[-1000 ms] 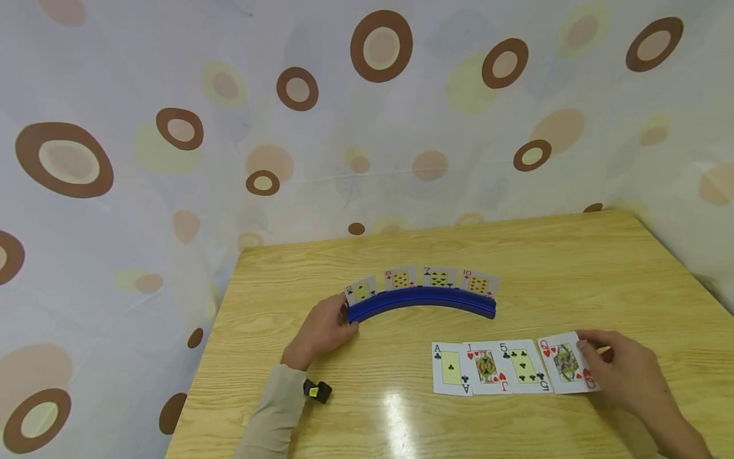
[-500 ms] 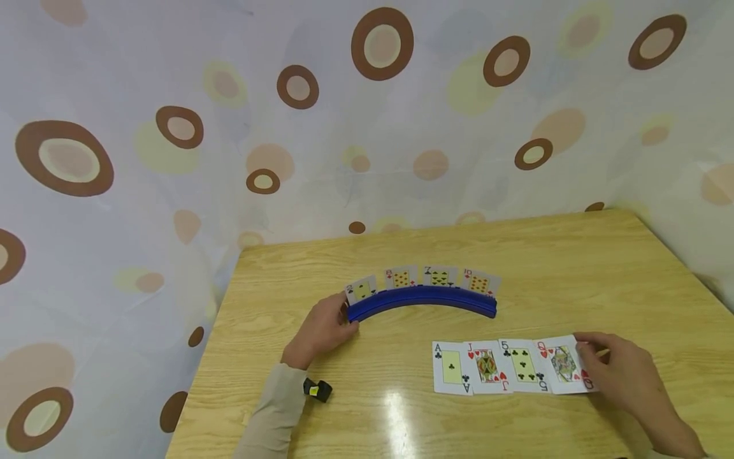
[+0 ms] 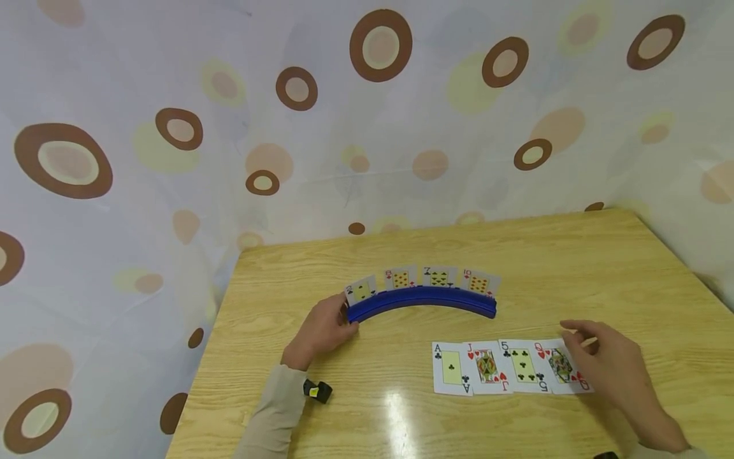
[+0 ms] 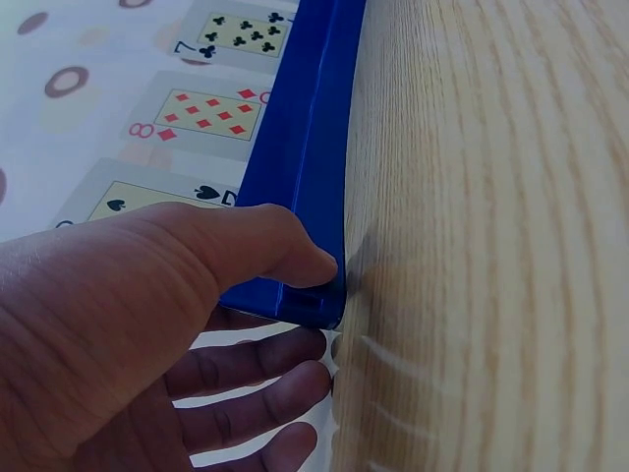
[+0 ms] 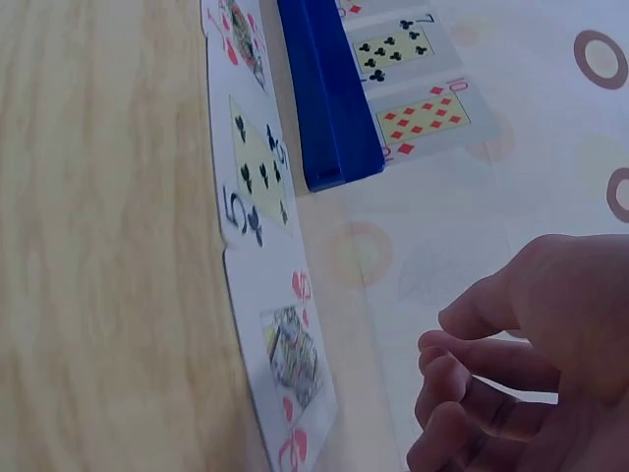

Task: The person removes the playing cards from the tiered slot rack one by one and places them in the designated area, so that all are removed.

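Observation:
My left hand (image 3: pixel 321 328) grips the left end of a curved blue card holder (image 3: pixel 421 296), with the thumb on its front face in the left wrist view. Standing in the holder are a two of spades (image 3: pixel 361 291), an eight of diamonds (image 3: pixel 400 279), a seven of clubs (image 3: pixel 439 278) and a ten of diamonds (image 3: pixel 478 284). My right hand (image 3: pixel 616 366) hovers by the right edge of a queen of hearts (image 3: pixel 559 368), fingers loosely bent around nothing. That queen ends a face-up row with an ace of clubs (image 3: pixel 451 368), jack of hearts (image 3: pixel 486 366) and five of clubs (image 3: pixel 523 366).
A wooden table (image 3: pixel 367 421) bears everything. Behind and beside it hangs a white sheet (image 3: pixel 321 140) printed with circles. A small black strap piece (image 3: pixel 317 391) sits at the left wrist.
The right hand slid the queen of hearts left against the five of clubs, then let go and lifted slightly away. My left hand and the card holder have stayed in place.

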`<state>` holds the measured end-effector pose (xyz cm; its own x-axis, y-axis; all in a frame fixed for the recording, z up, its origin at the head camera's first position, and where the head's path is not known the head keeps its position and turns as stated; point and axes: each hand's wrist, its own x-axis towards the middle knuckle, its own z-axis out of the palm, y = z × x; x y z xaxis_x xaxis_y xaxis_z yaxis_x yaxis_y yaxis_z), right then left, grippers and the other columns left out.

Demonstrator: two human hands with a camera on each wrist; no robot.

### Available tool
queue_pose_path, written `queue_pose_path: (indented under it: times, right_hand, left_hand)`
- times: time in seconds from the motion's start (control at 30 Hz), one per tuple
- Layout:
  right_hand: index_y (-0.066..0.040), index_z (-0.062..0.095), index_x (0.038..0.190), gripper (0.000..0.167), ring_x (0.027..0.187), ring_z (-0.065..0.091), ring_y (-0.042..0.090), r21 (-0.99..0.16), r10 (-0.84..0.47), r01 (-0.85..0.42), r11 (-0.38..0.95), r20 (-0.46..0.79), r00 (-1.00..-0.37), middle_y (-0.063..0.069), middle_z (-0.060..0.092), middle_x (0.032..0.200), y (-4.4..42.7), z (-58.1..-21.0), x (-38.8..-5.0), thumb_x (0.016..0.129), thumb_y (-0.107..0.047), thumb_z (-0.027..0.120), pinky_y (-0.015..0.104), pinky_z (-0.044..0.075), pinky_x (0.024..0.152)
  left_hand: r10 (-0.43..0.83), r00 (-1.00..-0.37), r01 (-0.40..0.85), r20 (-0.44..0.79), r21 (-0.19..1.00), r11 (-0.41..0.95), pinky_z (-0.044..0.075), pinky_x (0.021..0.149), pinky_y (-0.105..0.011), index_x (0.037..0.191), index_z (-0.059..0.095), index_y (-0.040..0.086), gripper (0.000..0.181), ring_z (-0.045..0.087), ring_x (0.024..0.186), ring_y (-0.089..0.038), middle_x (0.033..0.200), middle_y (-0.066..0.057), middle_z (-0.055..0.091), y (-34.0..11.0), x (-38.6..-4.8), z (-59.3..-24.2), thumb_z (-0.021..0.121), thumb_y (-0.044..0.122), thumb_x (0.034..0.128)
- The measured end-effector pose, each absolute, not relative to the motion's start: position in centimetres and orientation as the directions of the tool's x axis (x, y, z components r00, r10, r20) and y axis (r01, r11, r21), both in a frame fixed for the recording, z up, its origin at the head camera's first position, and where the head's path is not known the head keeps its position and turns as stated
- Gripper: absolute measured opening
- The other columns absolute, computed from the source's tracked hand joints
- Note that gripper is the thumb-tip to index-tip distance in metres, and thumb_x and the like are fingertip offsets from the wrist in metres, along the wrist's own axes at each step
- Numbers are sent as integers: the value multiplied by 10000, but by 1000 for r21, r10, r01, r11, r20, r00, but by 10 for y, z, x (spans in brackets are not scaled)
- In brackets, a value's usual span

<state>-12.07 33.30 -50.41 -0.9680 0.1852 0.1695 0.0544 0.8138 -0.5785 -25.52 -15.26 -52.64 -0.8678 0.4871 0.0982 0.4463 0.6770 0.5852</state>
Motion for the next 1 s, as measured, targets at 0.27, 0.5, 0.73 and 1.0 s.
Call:
queue_pose_path:
  times: [0.27, 0.5, 0.73, 1.0]
  right_hand:
    - [-29, 777, 1218, 216, 731, 543, -151, -616, 145, -70, 785, 292, -945, 166, 778, 998, 310, -497, -137, 1022, -96, 717, 226, 456, 550]
    - [-22, 768, 1218, 210, 705, 603, -136, -639, 120, -142, 756, 348, -930, 236, 804, 1068, 294, -486, -155, 1031, -104, 723, 194, 482, 521]
    - [-39, 753, 1250, 237, 788, 600, -159, -662, 55, -248, 707, 401, -914, 191, 813, 1078, 278, -480, -169, 1016, -70, 732, 122, 514, 619]
    - [-20, 751, 1226, 234, 820, 580, -138, -655, 45, -308, 691, 464, -885, 179, 803, 1104, 262, -485, -182, 992, -33, 747, 49, 480, 702]
  left_hand:
    - [440, -897, 382, 44, 580, 720, 523, 783, -337, 1451, 611, 89, 527, 605, 882, -139, 1105, -38, 735, -150, -258, -531, 777, 205, 964]
    - [500, -859, 463, 109, 582, 669, 494, 720, -320, 1478, 579, 81, 537, 593, 850, -160, 1103, -63, 732, -159, -274, -564, 719, 300, 1007]
    - [476, -875, 417, 87, 635, 650, 519, 781, -352, 1465, 592, 52, 544, 615, 895, -189, 1140, -93, 744, -151, -262, -541, 746, 233, 975]
    - [428, -904, 344, 14, 619, 706, 527, 866, -381, 1502, 576, 51, 564, 626, 964, -192, 1235, -99, 752, -145, -249, -518, 758, 165, 980]
